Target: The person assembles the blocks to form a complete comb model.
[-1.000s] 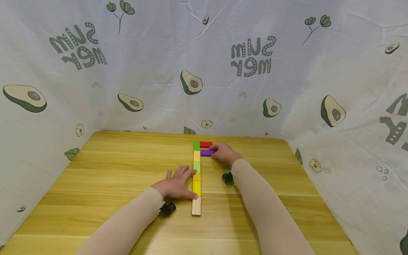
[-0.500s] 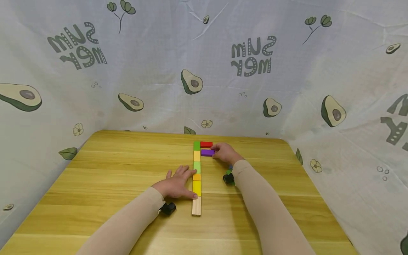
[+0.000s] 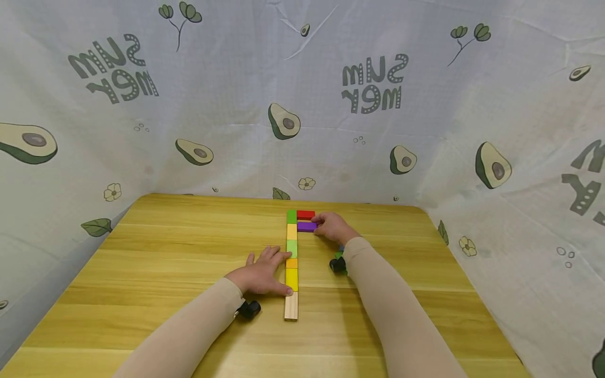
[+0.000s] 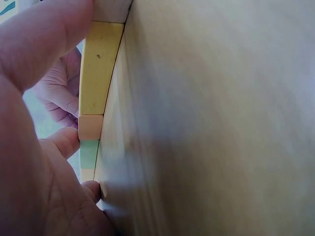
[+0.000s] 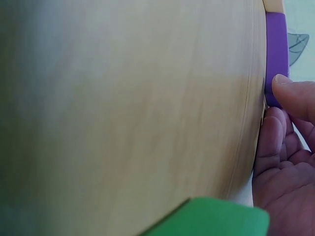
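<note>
Right hand [image 3: 334, 228] pinching outer end of purple block [image 3: 306, 227]; inner end abutting block column [image 3: 292, 263] on its right side. Red block [image 3: 305, 214] lying just beyond purple one, also touching column. Left hand [image 3: 261, 273] lying spread wide at column's left, thumb and fingertip touching it. Green block [image 5: 211, 219] sitting right of column, partly hidden by right sleeve [image 3: 392, 310]. Worktop [image 3: 189, 236] carrying blocks.

Printed cloth [image 3: 236, 63]: we read "sum / mer", mirror-reversed, twice. First lettering [image 3: 126, 80] lies above the worktop [image 3: 189, 226]'s far left corner; second lettering [image 3: 372, 89] above its far edge, right of middle. Beyond the right edge we note a cut-off lettering [image 3: 582, 193], partly legible.
</note>
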The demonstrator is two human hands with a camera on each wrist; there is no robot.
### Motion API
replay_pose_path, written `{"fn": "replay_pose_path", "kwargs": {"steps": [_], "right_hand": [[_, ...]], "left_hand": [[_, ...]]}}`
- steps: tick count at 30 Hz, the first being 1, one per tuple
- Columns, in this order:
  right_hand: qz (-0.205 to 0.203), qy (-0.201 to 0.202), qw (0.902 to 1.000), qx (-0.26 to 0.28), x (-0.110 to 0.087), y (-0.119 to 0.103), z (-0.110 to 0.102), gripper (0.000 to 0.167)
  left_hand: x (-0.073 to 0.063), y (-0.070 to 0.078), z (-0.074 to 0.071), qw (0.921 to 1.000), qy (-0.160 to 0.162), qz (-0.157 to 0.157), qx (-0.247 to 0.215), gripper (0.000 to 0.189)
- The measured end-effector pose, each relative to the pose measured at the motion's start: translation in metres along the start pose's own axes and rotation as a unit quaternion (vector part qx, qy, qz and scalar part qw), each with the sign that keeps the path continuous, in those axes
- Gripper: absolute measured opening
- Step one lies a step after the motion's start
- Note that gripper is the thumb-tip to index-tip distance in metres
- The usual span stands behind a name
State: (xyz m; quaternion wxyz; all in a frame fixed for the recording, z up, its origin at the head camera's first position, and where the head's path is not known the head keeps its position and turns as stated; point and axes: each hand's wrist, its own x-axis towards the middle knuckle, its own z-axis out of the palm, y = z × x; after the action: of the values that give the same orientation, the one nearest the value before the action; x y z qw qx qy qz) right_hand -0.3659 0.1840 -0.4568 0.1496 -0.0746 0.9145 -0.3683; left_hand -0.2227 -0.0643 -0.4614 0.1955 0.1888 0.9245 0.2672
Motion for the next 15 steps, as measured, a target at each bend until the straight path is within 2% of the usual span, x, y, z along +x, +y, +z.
{"fn": "replay_pose_path", "kwargs": {"steps": [4,15], "right_hand": [[0.004,-0.001,1.0000,0.004,0.000,-0.001,0.000,0.040],[-0.022,-0.005,0.9996,0.015,0.021,0.008,-0.006,0.041]], "left_hand": [[-0.001,0.001,0.000,1.0000,0.001,-0.001,-0.001,0.100],[0.017,0.002,0.003,0.9998,0.017,-0.012,0.002,0.100]]}}
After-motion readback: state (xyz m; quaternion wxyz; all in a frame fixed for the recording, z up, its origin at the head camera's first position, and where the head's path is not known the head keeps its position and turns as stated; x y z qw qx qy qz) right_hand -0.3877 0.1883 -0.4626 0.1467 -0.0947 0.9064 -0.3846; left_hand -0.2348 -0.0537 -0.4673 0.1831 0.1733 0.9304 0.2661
